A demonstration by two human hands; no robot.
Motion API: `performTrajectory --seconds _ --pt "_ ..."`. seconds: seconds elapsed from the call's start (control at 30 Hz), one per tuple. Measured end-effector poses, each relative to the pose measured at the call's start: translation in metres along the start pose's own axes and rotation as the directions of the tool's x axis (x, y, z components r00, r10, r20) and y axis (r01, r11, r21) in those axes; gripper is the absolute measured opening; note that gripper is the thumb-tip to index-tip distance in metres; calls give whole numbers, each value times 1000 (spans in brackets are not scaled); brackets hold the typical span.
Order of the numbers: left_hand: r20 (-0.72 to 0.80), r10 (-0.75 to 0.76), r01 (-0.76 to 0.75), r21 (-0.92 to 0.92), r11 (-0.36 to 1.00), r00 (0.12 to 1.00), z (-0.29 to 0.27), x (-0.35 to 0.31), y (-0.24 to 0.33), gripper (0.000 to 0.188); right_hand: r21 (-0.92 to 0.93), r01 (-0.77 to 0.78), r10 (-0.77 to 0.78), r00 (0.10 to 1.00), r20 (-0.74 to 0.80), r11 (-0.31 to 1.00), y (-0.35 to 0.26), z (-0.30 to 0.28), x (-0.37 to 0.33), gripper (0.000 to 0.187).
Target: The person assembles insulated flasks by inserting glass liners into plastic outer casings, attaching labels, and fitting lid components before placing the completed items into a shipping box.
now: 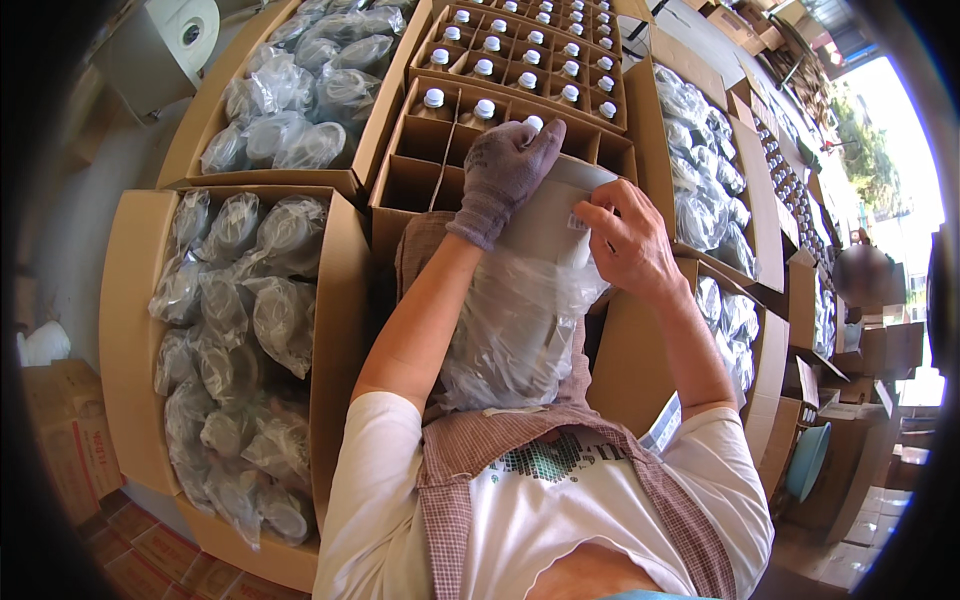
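Note:
Upright against my lap stands a large smooth grey cylindrical container (540,232). A clear plastic bag (510,335) is bunched around its lower part. My left hand (508,172), in a grey knitted glove, is closed over the container's upper edge. My bare right hand (630,238) is at the container's upper right side, its fingers curled in a pinch at a small white printed label (577,222). Whether the label is stuck to the container or lifted off it, I cannot tell. Just beyond the glove shows a white bottle cap (533,124).
Ahead is a divided carton (415,140) with several white-capped bottles. Open cartons of bagged grey items stand at left (335,330), far left (280,180) and right (665,215). A blue basin (808,462) stands at lower right, and a white machine (150,55) at far left.

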State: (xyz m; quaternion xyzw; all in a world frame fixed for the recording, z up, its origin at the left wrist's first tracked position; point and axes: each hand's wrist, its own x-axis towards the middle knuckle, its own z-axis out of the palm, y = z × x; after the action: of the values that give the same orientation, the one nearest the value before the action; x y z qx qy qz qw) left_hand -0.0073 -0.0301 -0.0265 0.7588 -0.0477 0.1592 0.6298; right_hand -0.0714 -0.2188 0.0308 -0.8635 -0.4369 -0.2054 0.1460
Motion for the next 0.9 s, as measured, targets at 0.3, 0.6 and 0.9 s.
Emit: performTrajectory --seconds 0.3,0.6,0.9 --pt "2 -27 27 -7 1000 1000 4 0 -6 56 49 29 -29 1000 7 998 4 4 10 32" --pt "-1 -5 5 25 1000 1000 5 1 -3 54 123 2 0 1000 -24 992 6 3 6 38" --pt "-3 -17 17 23 1000 1000 2 -1 -3 53 155 126 -123 992 -29 980 27 8 -6 38"
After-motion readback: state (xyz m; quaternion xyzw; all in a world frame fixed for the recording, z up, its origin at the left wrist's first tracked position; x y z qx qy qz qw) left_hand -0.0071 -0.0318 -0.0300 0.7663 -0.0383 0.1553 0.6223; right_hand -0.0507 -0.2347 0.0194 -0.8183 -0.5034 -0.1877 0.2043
